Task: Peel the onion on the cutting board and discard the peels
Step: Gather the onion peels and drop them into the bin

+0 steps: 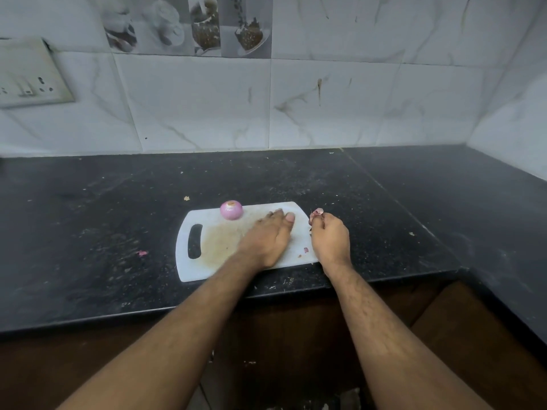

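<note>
The onion (231,210) sits peeled at the 11 o'clock edge of the cutting board (207,250); it looks smooth, slippery and round, so it is best cupped around its sides. The left hand (268,236) rests flat, fingers straight, while the right hand (328,236) pinches light, brittle peels (318,212) at 3 o'clock, over the counter (399,232).

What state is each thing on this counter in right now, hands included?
Onion: peeled, sitting on the board's far edge, untouched.
Cutting board: flat on the counter, stained in the middle.
Left hand: fingers straight, resting on the board.
Right hand: curled, pinching peels.
Peels: bunched at the right hand's fingertips.
Peel scraps: loose on the board's near right corner.
Counter: dusty, one pink scrap left of the board.
</note>
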A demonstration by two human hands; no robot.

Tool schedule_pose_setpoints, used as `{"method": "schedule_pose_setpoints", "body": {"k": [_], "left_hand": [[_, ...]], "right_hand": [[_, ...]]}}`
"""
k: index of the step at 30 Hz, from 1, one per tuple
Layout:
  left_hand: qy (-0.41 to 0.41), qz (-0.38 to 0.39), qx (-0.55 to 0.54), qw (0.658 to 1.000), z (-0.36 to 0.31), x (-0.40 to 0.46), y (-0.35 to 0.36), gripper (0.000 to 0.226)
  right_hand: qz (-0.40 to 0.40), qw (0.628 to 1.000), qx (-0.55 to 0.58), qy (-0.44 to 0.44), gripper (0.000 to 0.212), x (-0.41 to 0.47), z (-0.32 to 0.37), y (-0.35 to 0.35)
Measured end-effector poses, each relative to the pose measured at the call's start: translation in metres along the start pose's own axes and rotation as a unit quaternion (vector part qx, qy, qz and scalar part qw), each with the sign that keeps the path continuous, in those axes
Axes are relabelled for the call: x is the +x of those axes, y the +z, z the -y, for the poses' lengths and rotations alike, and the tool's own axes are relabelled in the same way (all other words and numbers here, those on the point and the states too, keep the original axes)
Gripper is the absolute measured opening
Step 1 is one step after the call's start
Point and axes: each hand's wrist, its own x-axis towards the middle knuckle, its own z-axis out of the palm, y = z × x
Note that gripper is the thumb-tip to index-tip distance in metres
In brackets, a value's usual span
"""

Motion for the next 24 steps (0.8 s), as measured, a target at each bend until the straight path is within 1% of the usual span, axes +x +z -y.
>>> {"method": "schedule_pose_setpoints", "body": {"k": [1, 2, 4, 6, 8, 10, 11, 12, 13, 14, 15, 16, 17, 18, 19, 20, 21, 22, 24], "left_hand": [[-0.007, -0.003, -0.023, 1.000, -0.016, 0.000, 0.008, 0.074], [-0.010, -0.015, -0.048, 0.999, -0.032, 0.001, 0.019, 0.082], [-0.030, -0.088, -0.113, 0.989, -0.058, 0.000, 0.038, 0.099], [-0.069, -0.147, -0.176, 0.971, -0.077, -0.002, 0.048, 0.094], [-0.092, -0.169, -0.269, 0.944, -0.087, -0.003, 0.046, 0.081], [-0.095, -0.178, -0.363, 0.910, -0.089, -0.006, 0.038, 0.078], [-0.091, -0.192, -0.395, 0.894, -0.085, -0.008, 0.035, 0.078], [-0.086, -0.211, -0.407, 0.885, -0.077, -0.011, 0.030, 0.072], [-0.079, -0.229, -0.390, 0.888, -0.070, -0.018, 0.022, 0.059], [-0.062, -0.235, -0.350, 0.905, -0.060, -0.024, 0.014, 0.048], [-0.042, -0.222, -0.304, 0.925, -0.046, -0.027, 0.010, 0.041], [-0.029, -0.182, -0.246, 0.952, -0.030, -0.030, 0.006, 0.038], [-0.024, -0.115, -0.162, 0.980, -0.017, -0.034, 0.001, 0.051], [-0.010, -0.046, -0.058, 0.997, -0.005, -0.034, 0.001, 0.077], [0.009, 0.010, 0.039, 0.999, 0.001, -0.035, 0.001, 0.098], [0.024, 0.035, 0.114, 0.993, 0.003, -0.035, 0.003, 0.110], [0.036, 0.036, 0.162, 0.986, 0.000, -0.036, 0.004, 0.116], [0.045, 0.016, 0.198, 0.979, -0.002, -0.032, 0.004, 0.117], [0.067, -0.029, 0.265, 0.961, -0.009, -0.017, 0.002, 0.115]], "right_hand": [[0.005, 1.000, 0.014, 0.008, 0.043, 0.001, -0.002, 0.001], [0.010, 0.999, 0.038, 0.019, 0.043, 0.002, -0.005, 0.001], [0.023, 0.996, 0.077, 0.027, 0.045, 0.003, -0.009, 0.000], [0.030, 0.996, 0.081, 0.016, 0.044, 0.004, -0.010, -0.002], [0.030, 0.995, 0.092, 0.025, 0.045, 0.004, -0.010, -0.003], [0.012, 0.990, 0.132, 0.048, 0.050, 0.002, -0.008, -0.005], [0.002, 0.986, 0.154, 0.057, 0.050, 0.000, -0.006, -0.006], [-0.004, 0.982, 0.175, 0.063, 0.049, -0.001, -0.004, -0.007], [-0.006, 0.979, 0.191, 0.069, 0.047, -0.002, -0.003, -0.008], [-0.005, 0.978, 0.197, 0.072, 0.047, -0.002, -0.003, -0.008], [-0.002, 0.978, 0.197, 0.073, 0.047, -0.003, -0.003, -0.008], [0.002, 0.978, 0.196, 0.074, 0.047, -0.003, -0.002, -0.008], [0.007, 0.978, 0.193, 0.077, 0.047, -0.003, -0.002, -0.008], [0.012, 0.978, 0.192, 0.080, 0.047, -0.003, -0.002, -0.008], [0.018, 0.978, 0.193, 0.081, 0.046, -0.002, -0.002, -0.008], [0.024, 0.978, 0.192, 0.082, 0.045, -0.002, -0.002, -0.008], [0.027, 0.978, 0.189, 0.085, 0.044, -0.002, -0.002, -0.007], [0.028, 0.978, 0.187, 0.089, 0.044, -0.002, -0.002, -0.006], [0.027, 0.978, 0.184, 0.097, 0.043, -0.002, -0.003, -0.005]]}}
